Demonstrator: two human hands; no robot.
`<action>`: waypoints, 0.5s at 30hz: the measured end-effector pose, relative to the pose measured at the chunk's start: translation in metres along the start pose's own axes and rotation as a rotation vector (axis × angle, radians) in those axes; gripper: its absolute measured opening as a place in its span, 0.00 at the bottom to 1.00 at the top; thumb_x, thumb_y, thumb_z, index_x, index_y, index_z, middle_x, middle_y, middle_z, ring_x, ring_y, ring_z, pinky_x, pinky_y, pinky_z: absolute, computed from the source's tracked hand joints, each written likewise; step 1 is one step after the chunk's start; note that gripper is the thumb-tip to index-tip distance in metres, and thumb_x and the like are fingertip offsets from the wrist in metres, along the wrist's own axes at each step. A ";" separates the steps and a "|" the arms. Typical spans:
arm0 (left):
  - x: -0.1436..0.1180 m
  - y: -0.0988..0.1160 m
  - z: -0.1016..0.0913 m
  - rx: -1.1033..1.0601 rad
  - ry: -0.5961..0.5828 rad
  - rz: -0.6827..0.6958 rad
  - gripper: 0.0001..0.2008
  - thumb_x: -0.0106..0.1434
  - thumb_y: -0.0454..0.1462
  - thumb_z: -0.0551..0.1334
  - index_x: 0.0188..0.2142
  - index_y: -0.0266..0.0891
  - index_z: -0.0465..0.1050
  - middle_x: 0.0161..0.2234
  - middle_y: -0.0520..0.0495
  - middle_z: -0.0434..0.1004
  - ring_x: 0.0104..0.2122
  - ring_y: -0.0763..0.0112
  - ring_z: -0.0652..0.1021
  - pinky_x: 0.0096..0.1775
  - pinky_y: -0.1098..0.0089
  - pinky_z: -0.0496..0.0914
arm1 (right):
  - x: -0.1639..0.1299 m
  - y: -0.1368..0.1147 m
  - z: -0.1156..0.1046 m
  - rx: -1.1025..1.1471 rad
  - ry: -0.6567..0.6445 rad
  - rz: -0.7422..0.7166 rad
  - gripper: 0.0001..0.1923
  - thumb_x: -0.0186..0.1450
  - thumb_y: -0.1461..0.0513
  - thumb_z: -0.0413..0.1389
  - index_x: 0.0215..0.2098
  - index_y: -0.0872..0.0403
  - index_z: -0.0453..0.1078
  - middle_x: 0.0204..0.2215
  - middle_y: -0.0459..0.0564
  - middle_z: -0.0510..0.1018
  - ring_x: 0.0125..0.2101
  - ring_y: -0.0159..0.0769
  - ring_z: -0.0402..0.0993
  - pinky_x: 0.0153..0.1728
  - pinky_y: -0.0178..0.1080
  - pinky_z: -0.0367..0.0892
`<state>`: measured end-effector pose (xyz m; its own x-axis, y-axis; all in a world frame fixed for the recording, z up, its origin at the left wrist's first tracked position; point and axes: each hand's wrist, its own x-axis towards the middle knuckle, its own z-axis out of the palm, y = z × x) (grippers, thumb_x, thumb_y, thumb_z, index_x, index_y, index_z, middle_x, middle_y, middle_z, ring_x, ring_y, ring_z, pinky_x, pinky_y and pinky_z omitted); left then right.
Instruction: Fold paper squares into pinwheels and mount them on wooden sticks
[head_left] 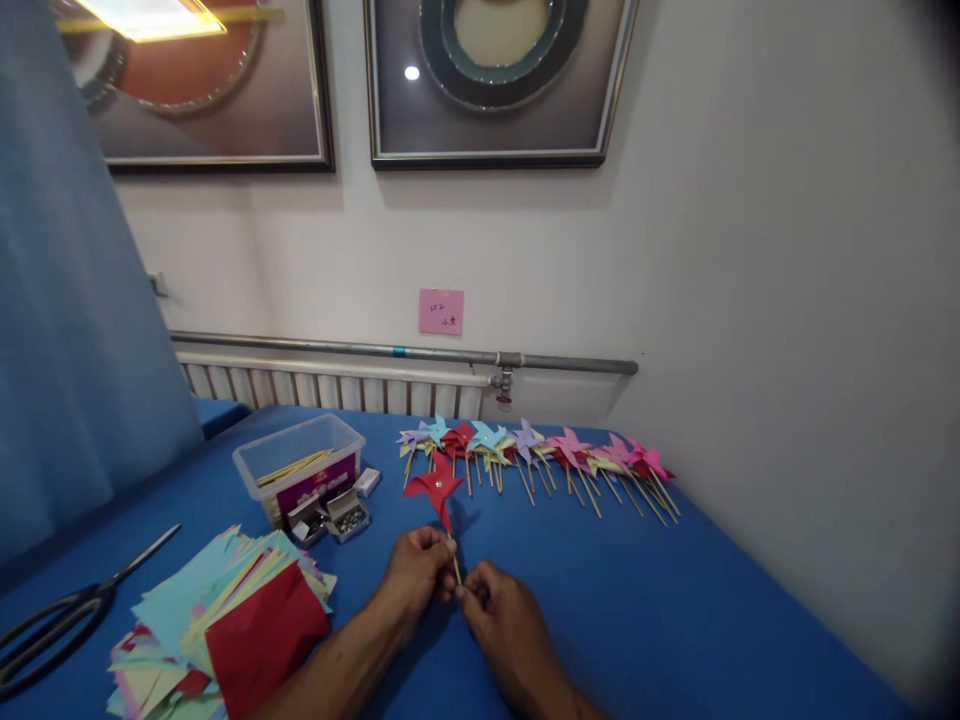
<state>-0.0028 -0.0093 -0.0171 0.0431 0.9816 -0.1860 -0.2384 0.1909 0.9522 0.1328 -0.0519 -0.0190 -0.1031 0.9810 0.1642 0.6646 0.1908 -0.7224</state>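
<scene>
A red paper pinwheel [436, 488] on a thin wooden stick stands upright above the blue table [675, 600]. My left hand [415, 572] pinches the stick just under the paper head. My right hand [499, 612] holds the lower end of the same stick, fingertips close to the left hand's. Behind it, along the wall, lies a row of finished pinwheels [536, 452] in blue, red, purple, yellow and pink, sticks pointing toward me.
A stack of coloured paper squares [225, 620], red on top, lies at the front left with black scissors [67, 612] beside it. A clear plastic tub [298, 462] with sticks and small open boxes of pins [336, 516] stand behind. A radiator and wall run close behind the table.
</scene>
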 end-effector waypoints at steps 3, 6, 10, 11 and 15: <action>-0.001 0.001 0.000 0.007 0.001 0.004 0.21 0.41 0.49 0.72 0.24 0.38 0.66 0.16 0.55 0.69 0.13 0.77 0.67 0.16 0.74 0.61 | 0.001 0.003 0.000 -0.001 0.004 -0.001 0.07 0.64 0.62 0.53 0.29 0.52 0.70 0.24 0.45 0.79 0.25 0.33 0.71 0.27 0.33 0.55; -0.003 0.002 -0.001 0.046 -0.018 -0.010 0.21 0.41 0.50 0.71 0.23 0.38 0.66 0.16 0.55 0.69 0.13 0.77 0.67 0.16 0.74 0.62 | 0.001 0.005 0.000 0.021 0.006 0.002 0.07 0.64 0.62 0.53 0.29 0.52 0.71 0.23 0.45 0.79 0.24 0.32 0.72 0.27 0.33 0.56; -0.004 0.001 -0.001 0.088 -0.021 -0.011 0.21 0.43 0.51 0.71 0.24 0.38 0.67 0.18 0.54 0.71 0.14 0.78 0.68 0.17 0.75 0.61 | 0.007 0.011 -0.005 0.020 0.043 0.025 0.07 0.64 0.62 0.54 0.29 0.53 0.72 0.24 0.46 0.80 0.25 0.33 0.73 0.27 0.33 0.57; -0.004 0.000 -0.001 0.095 -0.023 -0.014 0.22 0.43 0.51 0.71 0.25 0.38 0.67 0.18 0.54 0.71 0.14 0.78 0.68 0.17 0.75 0.61 | 0.010 0.014 -0.008 0.013 0.057 0.040 0.07 0.64 0.62 0.54 0.29 0.53 0.72 0.24 0.46 0.80 0.26 0.33 0.73 0.27 0.33 0.58; -0.004 -0.002 -0.001 0.121 -0.041 -0.027 0.22 0.43 0.51 0.70 0.27 0.38 0.67 0.19 0.55 0.70 0.14 0.78 0.68 0.17 0.75 0.60 | 0.036 0.037 -0.044 -0.124 0.139 0.141 0.11 0.67 0.59 0.52 0.31 0.53 0.73 0.23 0.46 0.80 0.25 0.34 0.74 0.26 0.32 0.59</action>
<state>-0.0034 -0.0132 -0.0184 0.0876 0.9750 -0.2040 -0.1181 0.2135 0.9698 0.1861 -0.0110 -0.0099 0.0945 0.9818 0.1648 0.7519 0.0382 -0.6582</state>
